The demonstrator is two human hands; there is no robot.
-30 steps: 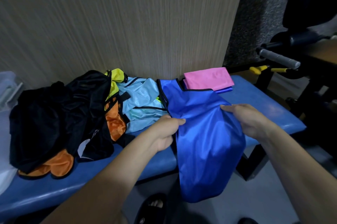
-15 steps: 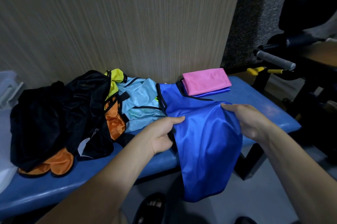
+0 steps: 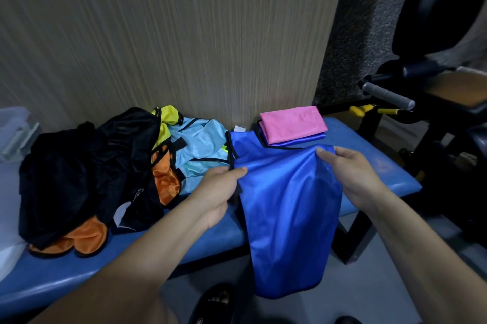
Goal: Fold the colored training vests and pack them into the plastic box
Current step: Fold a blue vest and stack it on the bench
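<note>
Head view looks down on a blue padded counter [image 3: 369, 155] set against a wood-grain wall [image 3: 184, 34]. At the centre lies a royal blue vest [image 3: 290, 205], its top edge on the counter and its lower half hanging over the front edge toward 6 o'clock. The left hand [image 3: 221, 192] pinches the vest's left edge, thumb on top and fingers curled under the black-trimmed seam. The right hand [image 3: 353, 176] pinches the vest's right upper corner, fingertips closed on the fabric at about 1 o'clock from the vest's middle. Both forearms reach in from the bottom of the frame.

Just beyond the blue vest, at 12 to 1 o'clock, sits a folded pink vest [image 3: 292, 123] stacked on another folded blue piece [image 3: 303, 139], both near the wall. At 10 o'clock from the held vest lies a loose heap: a light blue vest [image 3: 200, 147] touching the royal blue one, a yellow vest [image 3: 168, 118] behind it, an orange vest [image 3: 166, 181] partly buried, and black vests [image 3: 87, 171] covering the left side, with more orange fabric showing underneath at 8 o'clock. A clear plastic box [image 3: 15, 126] stands at the far left edge, at 9 o'clock, only partly in view.

At 2 o'clock stands dark gym equipment [image 3: 434, 102] with a grey grip handle. A black sandal [image 3: 213, 302] shows on the floor at 6 o'clock.
</note>
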